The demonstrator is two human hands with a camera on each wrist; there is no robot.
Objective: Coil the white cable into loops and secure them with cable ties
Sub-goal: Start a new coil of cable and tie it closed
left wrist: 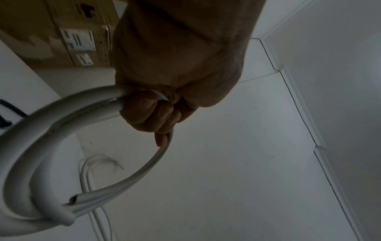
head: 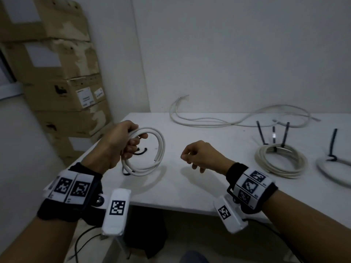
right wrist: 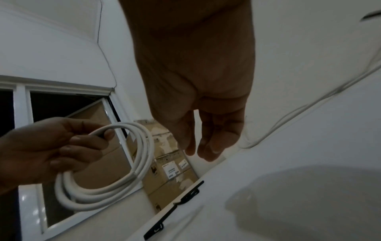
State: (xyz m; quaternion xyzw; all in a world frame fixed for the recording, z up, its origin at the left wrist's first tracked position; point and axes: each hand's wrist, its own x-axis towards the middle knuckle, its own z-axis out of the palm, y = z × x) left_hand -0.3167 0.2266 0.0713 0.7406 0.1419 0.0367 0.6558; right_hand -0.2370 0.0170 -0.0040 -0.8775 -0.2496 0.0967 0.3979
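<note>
The thick white round cable [head: 150, 149] is wound into a small coil of several loops, held upright above the near left part of the white table [head: 190, 186]. Its cut end sticks out at the lower right of the coil, and the left wrist view shows that end as an open, hollow-looking sleeve — though the picture is dim there. The left hand [head: 121, 143] grips the coil at its upper left, fingers curled round the bunched strands with the thumb laid over the top. A thin black cable tie [head: 140, 151] lies on the table seen through the coil; whether it touches the cable I cannot tell.

The right hand [head: 199, 154] hangs over the middle of the table, well apart from the coil, fingers loosely curled and holding nothing.

Further right lies a cream-white coiled cable bundle [head: 281, 164] bound with black ties [head: 273, 136] whose tails stand up. At the right edge a second white coil [head: 330, 177] is partly cut off by the frame — one black tie rises from it. A loose white cable [head: 228, 122] snakes along the back of the table by the wall. Stacked brown cardboard boxes [head: 62, 82] stand left of the table.
</note>
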